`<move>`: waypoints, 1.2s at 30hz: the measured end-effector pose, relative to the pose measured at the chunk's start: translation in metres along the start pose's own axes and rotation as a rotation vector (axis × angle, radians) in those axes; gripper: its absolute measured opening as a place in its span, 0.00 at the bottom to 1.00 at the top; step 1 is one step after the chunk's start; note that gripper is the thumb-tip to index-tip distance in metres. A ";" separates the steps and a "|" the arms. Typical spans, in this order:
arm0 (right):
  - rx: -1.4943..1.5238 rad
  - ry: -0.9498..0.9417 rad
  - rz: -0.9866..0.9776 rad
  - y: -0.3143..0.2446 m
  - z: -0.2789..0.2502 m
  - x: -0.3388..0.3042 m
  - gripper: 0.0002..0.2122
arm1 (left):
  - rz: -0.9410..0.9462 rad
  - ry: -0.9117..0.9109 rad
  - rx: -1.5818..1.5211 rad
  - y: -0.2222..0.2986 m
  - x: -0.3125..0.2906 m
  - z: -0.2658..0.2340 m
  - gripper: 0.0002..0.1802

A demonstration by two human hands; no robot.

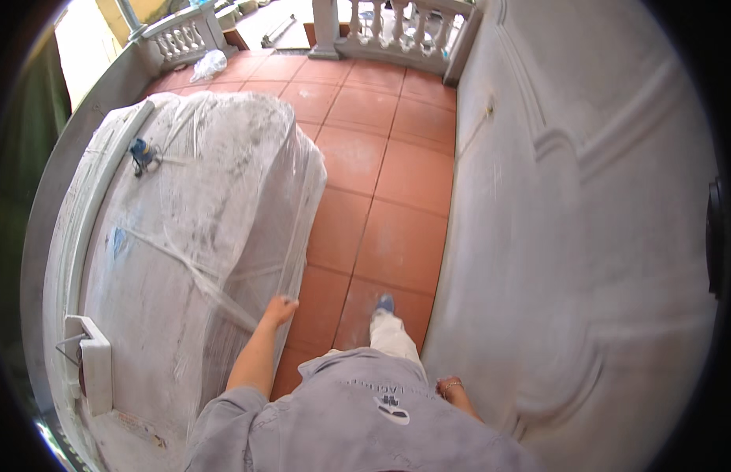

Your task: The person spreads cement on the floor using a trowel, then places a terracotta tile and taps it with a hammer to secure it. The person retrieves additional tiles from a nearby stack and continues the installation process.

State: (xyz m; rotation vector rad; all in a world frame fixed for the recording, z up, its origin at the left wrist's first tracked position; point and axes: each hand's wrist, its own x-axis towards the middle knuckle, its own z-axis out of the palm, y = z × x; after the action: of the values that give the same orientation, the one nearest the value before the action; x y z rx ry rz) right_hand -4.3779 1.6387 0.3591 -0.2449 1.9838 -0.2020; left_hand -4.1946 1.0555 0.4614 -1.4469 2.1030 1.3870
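On the right, much of the view is taken up by a grey wall (515,236), by which curved raised moulding is borne. The left side is filled by a bulky form wrapped in clear plastic sheeting (212,130), its upper surface marked with grey dust and smears. Between the two, a strip of floor (381,165) is laid with reddish square tiles, closed off at the far end by a grey balustrade (405,35). A grey shirt (326,425) with a print is seen from above, and a pale trouser leg (397,342) is extended forward over the tiles. Along the far left of the wrapped form, a long pale rail (106,189) is seen, and near its lower end a white block (98,366) with a thin metal loop is set. A crumpled white bag (209,66) is left near the far left corner of the floor. The left hand (282,309) is held curled at the near edge of the sheeting; whether it is touched cannot be told. The right hand (449,385) is held low beside the wall, partly hidden by the shirt, so its closure cannot be judged. On the wrapped form, a small blue and dark object (142,153) is seen. A blue-grey shoe (385,303) is placed on the tiles. Around the right wrist, a thin bracelet (453,385) is worn.
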 end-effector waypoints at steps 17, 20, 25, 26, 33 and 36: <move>0.234 0.372 -0.017 -0.441 -0.540 0.288 0.09 | -0.232 -0.036 0.034 0.179 0.335 -0.089 0.27; 0.316 0.191 0.094 -0.502 -0.539 0.289 0.08 | -0.119 -0.050 0.083 0.232 0.398 -0.132 0.27; 0.556 0.154 0.135 -0.609 -0.571 0.312 0.08 | -0.007 -0.075 -0.015 0.360 0.527 -0.237 0.27; 0.554 0.146 0.126 -0.628 -0.581 0.323 0.08 | 0.038 -0.053 -0.028 0.381 0.553 -0.256 0.27; 0.536 0.140 0.163 -0.756 -0.685 0.446 0.08 | 0.021 0.103 -0.052 0.444 0.727 -0.352 0.28; 0.371 0.090 0.227 -0.836 -0.754 0.500 0.09 | -0.192 0.143 0.081 0.445 0.754 -0.381 0.29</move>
State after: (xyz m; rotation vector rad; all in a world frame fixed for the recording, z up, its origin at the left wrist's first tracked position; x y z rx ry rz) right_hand -5.1991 0.7250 0.4405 0.2306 2.0008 -0.4334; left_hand -4.8110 0.3270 0.4308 -1.7090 2.0126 1.1465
